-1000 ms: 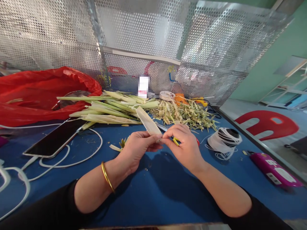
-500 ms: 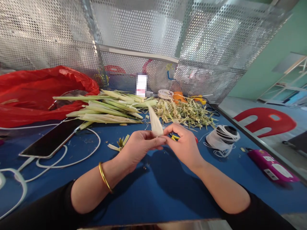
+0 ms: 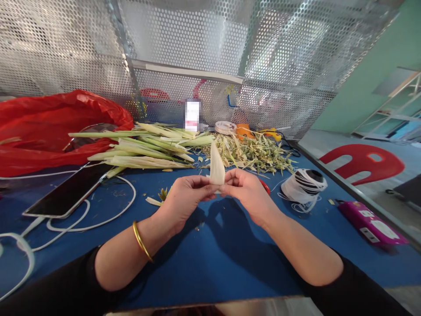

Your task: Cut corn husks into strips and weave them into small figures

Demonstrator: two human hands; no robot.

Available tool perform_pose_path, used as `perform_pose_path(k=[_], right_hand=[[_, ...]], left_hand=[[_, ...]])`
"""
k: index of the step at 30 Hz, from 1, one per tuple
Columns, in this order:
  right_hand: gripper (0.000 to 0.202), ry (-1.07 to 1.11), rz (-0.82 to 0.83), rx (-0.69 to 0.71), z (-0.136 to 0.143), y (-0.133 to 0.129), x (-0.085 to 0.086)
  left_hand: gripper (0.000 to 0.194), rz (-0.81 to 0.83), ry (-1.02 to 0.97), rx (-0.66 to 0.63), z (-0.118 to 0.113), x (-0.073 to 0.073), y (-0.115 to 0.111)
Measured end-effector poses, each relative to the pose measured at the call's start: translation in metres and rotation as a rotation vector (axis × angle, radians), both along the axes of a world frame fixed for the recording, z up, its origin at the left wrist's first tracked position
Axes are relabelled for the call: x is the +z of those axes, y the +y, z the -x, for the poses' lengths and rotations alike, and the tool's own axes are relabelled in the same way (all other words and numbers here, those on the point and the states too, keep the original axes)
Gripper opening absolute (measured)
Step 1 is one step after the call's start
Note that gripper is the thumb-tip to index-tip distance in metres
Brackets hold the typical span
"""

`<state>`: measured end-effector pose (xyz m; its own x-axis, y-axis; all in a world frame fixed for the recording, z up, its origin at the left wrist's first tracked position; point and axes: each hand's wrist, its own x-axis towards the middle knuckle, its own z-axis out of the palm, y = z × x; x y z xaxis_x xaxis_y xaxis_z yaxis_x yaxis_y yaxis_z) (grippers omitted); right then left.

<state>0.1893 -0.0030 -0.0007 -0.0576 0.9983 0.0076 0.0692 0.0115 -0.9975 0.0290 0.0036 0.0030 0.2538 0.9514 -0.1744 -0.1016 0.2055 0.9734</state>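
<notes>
pinching pale husk strip [image 3: 216,164] with left hand [image 3: 184,199], thumb on top, fingers curled beneath. pinching same strip with right hand [image 3: 251,195] too, thumb and fingertips closed on its lower right side. so 2 hands on 1 strip, thumbs nearly meeting at the base. strip location: in front of the body, held up off blue table [image 3: 210,272], near upright, tapering to a tip at the top. small pale flap poking out at lower left. cannot tell the shape under the fingers, hidden.

wearing gold bangle [image 3: 140,242] on left wrist, black sleeves [image 3: 55,281] on both arms.

behind and left of the strip: husk bundle [image 3: 144,163], loosely stacked, tips overlapping red bag [image 3: 108,105] in this view. right next to the bundle: shredded husk pile [image 3: 256,153]. few small scraps [image 3: 153,201] just beyond left hand. behind right hand: red object [image 3: 265,187], mostly covered, cannot identify.

to the right: white thread spool [image 3: 297,191] with loose loops at its foot, then purple pack [image 3: 371,221] lying near the table edge. to the left: phone [image 3: 66,193], face up, dark screen, white cable [image 3: 134,192] alongside. at the back, by perforated panel [image 3: 190,39]: tape roll [image 3: 225,127], orange object [image 3: 244,131].
</notes>
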Motion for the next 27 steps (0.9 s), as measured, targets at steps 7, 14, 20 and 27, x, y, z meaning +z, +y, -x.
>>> perform_pose_path(k=[7, 14, 20, 27], right_hand=[[0.011, -0.285, -0.403, 0.037, 0.0007, -0.0051, 0.0004], [0.015, -0.457, -0.715, 0.03, 0.0005, -0.0062, -0.0038], [0.019, -0.561, -0.818, 0.02, 0.0003, -0.0055, -0.0044], [0.009, -0.533, -0.822, -0.063, 0.0003, -0.0049, -0.0054]], left_hand=[[0.022, 0.152, -0.108, 0.085, 0.0021, 0.0018, 0.0018], [0.018, 0.146, -0.082, 0.073, 0.0038, 0.004, -0.0003], [0.02, 0.158, -0.079, 0.057, 0.0039, 0.0029, 0.0], [0.023, 0.165, -0.102, 0.057, 0.0026, 0.0052, -0.001]])
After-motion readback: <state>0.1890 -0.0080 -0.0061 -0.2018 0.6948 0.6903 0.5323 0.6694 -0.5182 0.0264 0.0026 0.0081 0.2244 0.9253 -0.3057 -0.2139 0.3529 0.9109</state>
